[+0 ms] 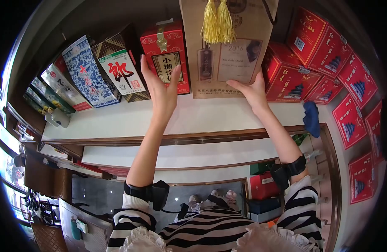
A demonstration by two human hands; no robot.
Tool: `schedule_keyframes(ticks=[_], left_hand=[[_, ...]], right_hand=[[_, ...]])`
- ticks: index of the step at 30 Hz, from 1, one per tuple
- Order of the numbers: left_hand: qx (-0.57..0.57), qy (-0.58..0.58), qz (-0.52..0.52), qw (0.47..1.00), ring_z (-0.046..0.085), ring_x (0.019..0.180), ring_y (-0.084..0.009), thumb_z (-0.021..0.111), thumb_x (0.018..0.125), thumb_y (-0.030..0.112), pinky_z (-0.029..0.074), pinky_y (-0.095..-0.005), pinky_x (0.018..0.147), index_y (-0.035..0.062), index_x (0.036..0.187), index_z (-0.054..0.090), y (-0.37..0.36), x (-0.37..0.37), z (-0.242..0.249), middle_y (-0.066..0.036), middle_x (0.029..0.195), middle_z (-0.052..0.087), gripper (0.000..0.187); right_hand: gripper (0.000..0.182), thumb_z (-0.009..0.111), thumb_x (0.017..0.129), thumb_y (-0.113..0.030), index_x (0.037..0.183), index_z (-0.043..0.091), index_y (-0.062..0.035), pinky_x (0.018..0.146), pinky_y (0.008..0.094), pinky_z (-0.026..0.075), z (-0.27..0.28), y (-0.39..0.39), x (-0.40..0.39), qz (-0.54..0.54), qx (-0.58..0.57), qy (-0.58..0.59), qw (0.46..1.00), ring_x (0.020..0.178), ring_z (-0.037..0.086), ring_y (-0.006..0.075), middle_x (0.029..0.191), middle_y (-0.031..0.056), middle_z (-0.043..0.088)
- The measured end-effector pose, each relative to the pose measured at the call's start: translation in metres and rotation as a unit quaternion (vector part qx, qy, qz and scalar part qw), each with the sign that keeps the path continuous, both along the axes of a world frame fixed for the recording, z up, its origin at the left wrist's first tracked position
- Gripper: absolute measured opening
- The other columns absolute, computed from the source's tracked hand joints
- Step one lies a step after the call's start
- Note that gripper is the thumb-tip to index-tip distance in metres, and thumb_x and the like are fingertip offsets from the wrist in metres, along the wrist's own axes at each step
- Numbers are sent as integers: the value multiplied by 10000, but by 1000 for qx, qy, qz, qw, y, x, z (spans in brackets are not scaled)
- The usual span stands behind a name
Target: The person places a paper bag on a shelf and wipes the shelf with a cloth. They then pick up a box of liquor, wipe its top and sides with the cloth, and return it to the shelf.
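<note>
From where I stand, the person's left hand (162, 92) is open in front of an upright red cardboard box with a black-and-gold label (166, 52), fingers and thumb well apart. It closes on nothing; whether it touches the box, I cannot tell. The right hand (253, 93) is also spread, at the lower right of a tall brown paper bag with printed pictures and lettering (239, 54): the thumb lies across the front, the fingers by the side edge. I cannot tell how firmly they press.

The bag stands upright on a white shelf with a brown front edge (193, 119), just right of the red box. Two yellow tassels (217, 23) hang before its upper front. Left of the red box stands a white-fronted, brown-patterned box with red characters (121, 72); to the bag's right, red printed cartons (289, 80) are stacked.
</note>
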State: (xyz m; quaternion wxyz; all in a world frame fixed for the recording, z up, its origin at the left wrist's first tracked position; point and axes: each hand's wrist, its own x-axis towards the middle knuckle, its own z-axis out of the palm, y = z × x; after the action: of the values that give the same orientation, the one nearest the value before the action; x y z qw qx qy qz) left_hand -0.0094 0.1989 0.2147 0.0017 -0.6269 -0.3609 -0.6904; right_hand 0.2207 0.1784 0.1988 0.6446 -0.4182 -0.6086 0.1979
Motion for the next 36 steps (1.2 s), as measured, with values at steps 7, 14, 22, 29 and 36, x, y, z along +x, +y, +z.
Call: schedule_keyframes(ticks=[7,14,22,29,36], left_hand=[[-197,-126,-210,949,547,914,-138,679,780,230,468,-276,785,7,1197,357,27,-18,14,-88,1056,546,571],[-246,-145,-267,921,569,858,-126,641,814,185,501,-285,742,20,1104,441,26,-23,13,-75,998,574,389],[-248,-152,-274,917,572,854,-130,641,814,196,503,-289,735,10,1093,449,24,-22,14,-79,986,578,387],[-250,-156,-275,915,567,855,-130,643,812,214,493,-284,741,5,1092,458,26,-22,13,-80,992,577,396],[-245,-169,-277,914,594,821,-135,676,774,178,527,-280,696,5,1084,453,26,-21,14,-87,955,597,419]], right_hand=[[773,819,587,-221,1190,378,-23,882,310,428,-4,5,-2,-10,-2,49,999,1022,520,184,1106,101,541],[759,822,581,-227,1175,399,-18,849,309,446,-3,7,-5,-47,5,45,998,971,556,193,1056,103,572],[735,812,597,-220,1166,399,-8,841,309,451,-5,10,-6,-35,19,53,998,964,562,192,1058,115,571],[723,808,596,-253,1143,405,-4,831,309,455,-2,17,-12,-77,17,20,997,940,576,204,1019,121,588],[680,804,598,-230,1119,423,-14,813,308,462,-1,19,-19,-98,30,28,994,909,591,200,998,120,601]])
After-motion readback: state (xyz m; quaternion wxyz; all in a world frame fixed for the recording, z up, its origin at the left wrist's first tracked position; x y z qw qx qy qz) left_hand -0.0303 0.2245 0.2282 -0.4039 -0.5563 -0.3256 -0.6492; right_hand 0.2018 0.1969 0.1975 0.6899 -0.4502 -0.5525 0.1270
